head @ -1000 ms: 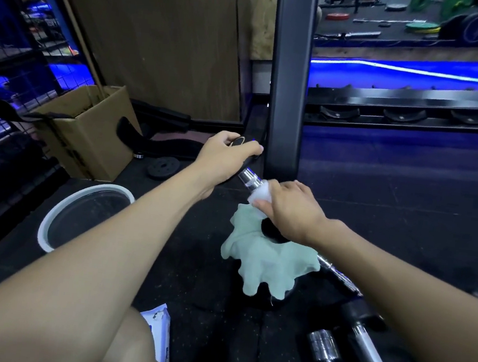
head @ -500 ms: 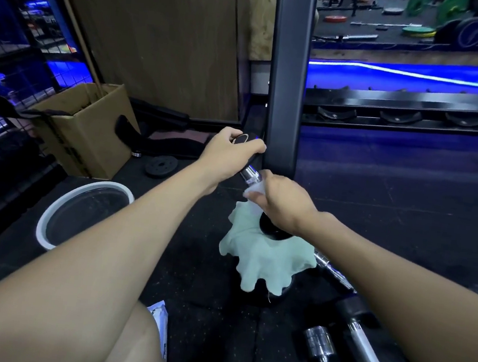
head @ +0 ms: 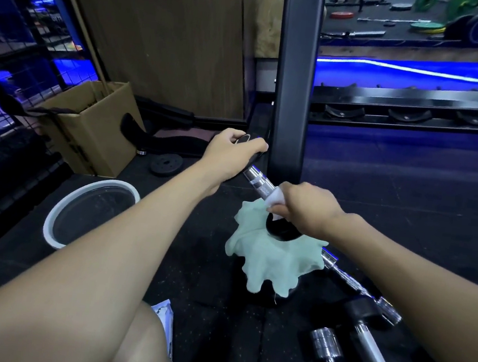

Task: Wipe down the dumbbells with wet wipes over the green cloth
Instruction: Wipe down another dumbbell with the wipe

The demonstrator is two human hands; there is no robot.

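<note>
Your left hand [head: 231, 153] grips the upper black end of the dumbbell [head: 261, 183], fingers curled over it, while your right hand [head: 307, 210] pinches a white wet wipe [head: 274, 197] round the knurled chrome handle, fingers closed on the wipe. The dumbbell stands tilted, its lower black end [head: 281, 231] bedded in the green cloth [head: 276, 261], which lies bunched on the dark rubber floor [head: 407, 198] in front of a black upright post [head: 292, 98]. Expect the dumbbell to be heavy and rigid, so let the cloth and floor carry the weight and use your left hand only to steady and turn it. The knurling should drag on the thin, soft wipe and may snag or tear it, whereas the smooth chrome collars will probably feel slick once damp. Keep the top grip firm, because a wet handle could slip and roll the weight off the cloth. The cloth is loose and will likely shift under the lower end if you lean sideways. Several more chrome bars [head: 367, 350] lie on the floor by your right forearm, a white-rimmed basin [head: 50, 226] sits to the left, and what looks like the wipe packet [head: 164, 317] shows near your knee.
</note>
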